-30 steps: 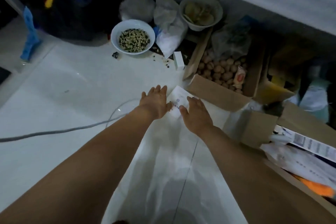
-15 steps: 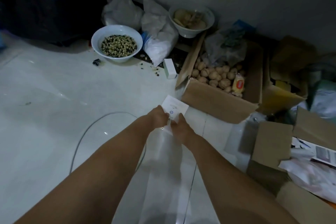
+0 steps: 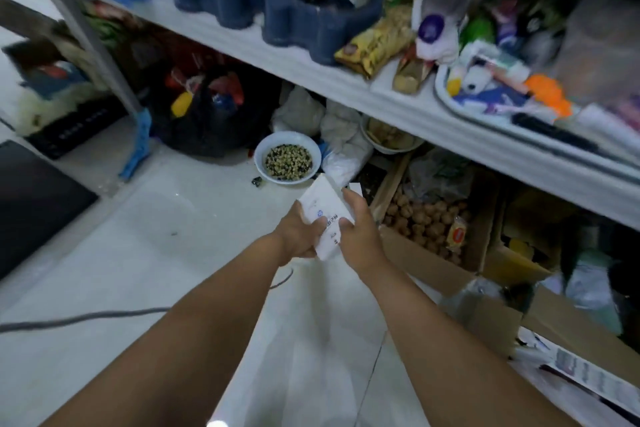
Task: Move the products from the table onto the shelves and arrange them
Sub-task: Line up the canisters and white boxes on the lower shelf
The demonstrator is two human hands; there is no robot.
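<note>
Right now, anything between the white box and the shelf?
Nothing visible between them; left hand and right hand hold the box below the shelf. Its top is crowded, though: bowls, snack packet, tray.

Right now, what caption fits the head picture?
Left hand and right hand hold a white box near a cluttered shelf.

1. A double bowl stand (image 3: 304, 31) is set at the shelf (image 3: 311, 74)'s front edge, a snack packet (image 3: 377, 42) just right of it, a tray (image 3: 441, 90) further right.
2. Under the shelf, a bowl of beans (image 3: 259, 158) is set on the floor (image 3: 138, 253), a carton of nuts (image 3: 429, 263) to its right.
3. A small box (image 3: 323, 204) is held before the bowl.
</note>
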